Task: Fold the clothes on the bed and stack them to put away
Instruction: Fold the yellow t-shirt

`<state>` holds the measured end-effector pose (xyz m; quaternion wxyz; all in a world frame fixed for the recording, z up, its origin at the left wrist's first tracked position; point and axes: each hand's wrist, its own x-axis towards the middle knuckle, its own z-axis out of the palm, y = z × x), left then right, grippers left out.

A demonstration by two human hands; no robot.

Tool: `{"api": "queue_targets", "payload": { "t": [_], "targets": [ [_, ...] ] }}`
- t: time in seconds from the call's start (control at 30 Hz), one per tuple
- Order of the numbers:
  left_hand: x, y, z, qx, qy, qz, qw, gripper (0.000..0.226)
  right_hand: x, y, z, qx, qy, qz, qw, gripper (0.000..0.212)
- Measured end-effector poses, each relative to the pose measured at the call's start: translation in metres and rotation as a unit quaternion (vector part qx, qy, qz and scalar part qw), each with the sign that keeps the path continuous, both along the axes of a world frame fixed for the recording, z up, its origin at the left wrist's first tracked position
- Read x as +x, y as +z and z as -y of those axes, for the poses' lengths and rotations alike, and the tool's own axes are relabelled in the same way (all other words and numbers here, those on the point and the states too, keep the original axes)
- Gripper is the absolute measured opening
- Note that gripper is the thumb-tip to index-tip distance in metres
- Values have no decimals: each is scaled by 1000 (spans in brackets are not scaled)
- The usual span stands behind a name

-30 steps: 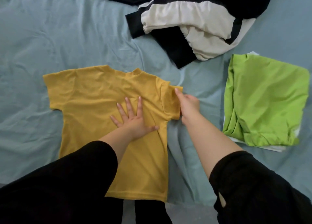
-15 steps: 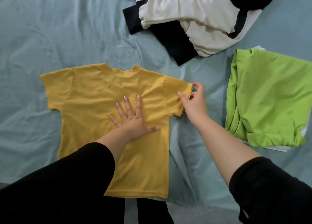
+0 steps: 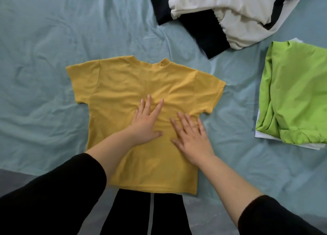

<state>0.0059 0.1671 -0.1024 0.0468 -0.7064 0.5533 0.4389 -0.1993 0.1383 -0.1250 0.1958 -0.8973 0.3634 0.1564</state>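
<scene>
My 2 grips lie flat, fingers straight: left hand [image 3: 146,123] and right hand [image 3: 192,137] press the yellow T-shirt [image 3: 123,86], spread at the near edge of the bed [image 3: 44,40]. Light, limp cloth; I'd pinch a sleeve edge.

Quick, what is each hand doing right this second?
Left hand: open, fingers straight, pressing flat on the yellow shirt.
Right hand: open, fingers spread, flat on the same shirt, holding nothing.
</scene>
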Motion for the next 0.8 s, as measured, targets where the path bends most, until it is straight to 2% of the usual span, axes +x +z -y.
{"api": "queue_targets", "payload": {
  "t": [0.1, 0.17, 0.27, 0.37, 0.43, 0.5, 0.63, 0.8],
  "targets": [
    [23, 5, -52, -21, -85, 77, 993, 100, -12, 6, -11, -42, -61, -58, 996, 68],
    [29, 13, -87, -45, -86, 93, 991, 87, -9, 23, -30, -73, -61, -5, 995, 60],
    [18, 23, -129, -64, -68, 32, 995, 48, -13, 34, -72, -70, 71, 124, 987, 17],
    [-4, 23, -154, 20, -79, -60, 995, 28, -19, 36, -100, 26, 158, 90, 983, 28],
    [-17, 16, -165, 34, -100, -61, 993, 31, -19, 31, -112, 34, 183, 34, 982, 39],
    [-29, 10, -171, 26, -105, -21, 994, 38, -15, 27, -116, 29, 180, 2, 983, 42],
    [-47, 6, -172, 18, -94, 59, 994, 49, -8, 25, -115, 55, 145, -18, 988, 34],
    [-53, 7, -173, 28, -57, 73, 995, 51, -7, 20, -108, 164, 88, -22, 982, 24]
  ]
}}
